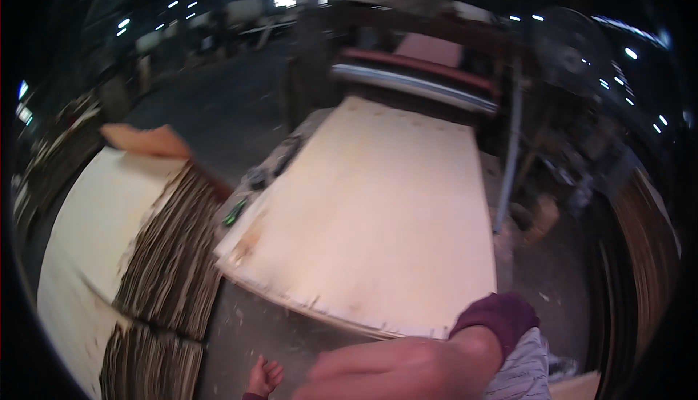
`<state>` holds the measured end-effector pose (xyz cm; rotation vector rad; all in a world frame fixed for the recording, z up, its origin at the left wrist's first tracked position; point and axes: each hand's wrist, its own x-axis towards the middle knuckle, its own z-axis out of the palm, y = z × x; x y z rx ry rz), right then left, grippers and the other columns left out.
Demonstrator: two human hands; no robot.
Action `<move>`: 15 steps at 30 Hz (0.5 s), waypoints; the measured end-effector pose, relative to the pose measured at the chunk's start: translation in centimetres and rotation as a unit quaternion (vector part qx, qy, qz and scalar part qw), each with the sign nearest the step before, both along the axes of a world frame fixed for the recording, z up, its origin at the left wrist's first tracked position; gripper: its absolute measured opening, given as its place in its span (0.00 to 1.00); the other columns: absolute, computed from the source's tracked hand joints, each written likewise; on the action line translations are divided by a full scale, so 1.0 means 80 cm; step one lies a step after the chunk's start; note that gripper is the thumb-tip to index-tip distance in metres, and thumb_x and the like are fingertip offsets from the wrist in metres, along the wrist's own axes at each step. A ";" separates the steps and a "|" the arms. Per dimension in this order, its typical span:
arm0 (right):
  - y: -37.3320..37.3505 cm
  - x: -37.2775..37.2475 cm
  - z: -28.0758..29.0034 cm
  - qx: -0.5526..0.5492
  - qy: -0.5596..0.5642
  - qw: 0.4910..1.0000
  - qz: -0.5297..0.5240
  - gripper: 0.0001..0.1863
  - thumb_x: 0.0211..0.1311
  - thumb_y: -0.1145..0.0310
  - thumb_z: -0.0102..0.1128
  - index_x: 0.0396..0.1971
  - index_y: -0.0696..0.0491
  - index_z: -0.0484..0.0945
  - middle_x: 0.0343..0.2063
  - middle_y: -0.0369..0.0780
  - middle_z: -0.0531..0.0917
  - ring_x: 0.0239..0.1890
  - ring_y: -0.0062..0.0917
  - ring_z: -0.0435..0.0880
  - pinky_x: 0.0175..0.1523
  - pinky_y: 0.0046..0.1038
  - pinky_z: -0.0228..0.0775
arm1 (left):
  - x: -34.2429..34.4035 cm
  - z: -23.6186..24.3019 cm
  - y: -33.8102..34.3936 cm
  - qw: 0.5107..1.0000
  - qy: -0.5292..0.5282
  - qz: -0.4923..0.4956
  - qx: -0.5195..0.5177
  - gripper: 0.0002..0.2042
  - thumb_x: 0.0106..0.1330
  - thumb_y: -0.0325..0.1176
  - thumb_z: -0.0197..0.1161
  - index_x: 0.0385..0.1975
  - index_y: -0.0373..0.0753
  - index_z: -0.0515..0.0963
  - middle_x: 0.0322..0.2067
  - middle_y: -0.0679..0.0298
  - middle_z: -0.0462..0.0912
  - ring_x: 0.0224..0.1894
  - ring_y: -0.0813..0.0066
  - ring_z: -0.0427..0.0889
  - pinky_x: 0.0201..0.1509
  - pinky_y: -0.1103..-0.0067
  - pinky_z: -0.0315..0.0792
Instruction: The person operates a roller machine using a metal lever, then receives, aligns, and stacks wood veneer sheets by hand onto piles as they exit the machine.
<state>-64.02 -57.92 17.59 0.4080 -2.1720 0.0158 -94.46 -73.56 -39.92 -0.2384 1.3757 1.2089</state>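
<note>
A broad sheet of pale wood veneer [385,204] lies in front of me, its near edge ragged and a brown stain at its near left corner. My left hand [265,377] is low in the picture, apart from the sheet, with its fingers loosely spread and nothing visible in them. Close to the camera, my right hand [363,371] reaches leftward across the sheet's near edge from a maroon cuff. It is blurred, and its fingers cannot be made out. Whether it touches the sheet is unclear.
Beyond the sheet stands a machine with a shiny metal roller [414,84]. Stacked veneer sheets [80,254] with rough dark edges rise at the left, an orange-brown piece [149,142] at their far end. More stacked boards [643,240] stand at the right. A grey pole [511,145] leans beside the machine.
</note>
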 end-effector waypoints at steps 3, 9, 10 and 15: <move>0.009 -0.014 -0.011 -0.071 0.002 0.997 0.015 0.18 0.55 0.70 0.60 0.47 0.57 0.78 0.46 0.42 0.82 0.38 0.30 0.82 0.36 0.28 0.75 | -0.037 -0.040 -0.192 0.986 -0.057 0.149 -0.040 0.16 0.69 0.48 0.52 0.32 0.40 0.67 0.25 0.59 0.74 0.28 0.62 0.76 0.29 0.69 0.72; 0.136 -0.041 -0.144 -0.282 -0.121 0.951 0.023 0.23 0.62 0.69 0.56 0.58 0.58 0.70 0.44 0.48 0.82 0.39 0.39 0.85 0.42 0.34 0.78 | 0.114 0.012 -0.545 0.859 0.019 0.459 -0.228 0.17 0.69 0.53 0.50 0.29 0.46 0.69 0.20 0.68 0.67 0.21 0.70 0.70 0.22 0.73 0.65; 0.157 -0.061 -0.186 -0.352 -0.137 0.926 0.008 0.26 0.63 0.68 0.56 0.61 0.59 0.67 0.47 0.50 0.81 0.43 0.43 0.83 0.47 0.36 0.77 | 0.147 0.025 -0.562 0.846 0.015 0.486 -0.221 0.15 0.69 0.53 0.51 0.30 0.48 0.70 0.20 0.70 0.67 0.21 0.70 0.70 0.22 0.73 0.65; 0.211 -0.083 -0.365 -0.332 -0.195 0.880 -0.279 0.27 0.61 0.65 0.58 0.60 0.57 0.69 0.58 0.53 0.71 0.62 0.46 0.68 0.65 0.41 0.61 | 0.287 0.070 -0.571 0.833 -0.027 0.490 -0.256 0.12 0.67 0.49 0.56 0.37 0.48 0.72 0.28 0.67 0.71 0.27 0.71 0.72 0.28 0.73 0.68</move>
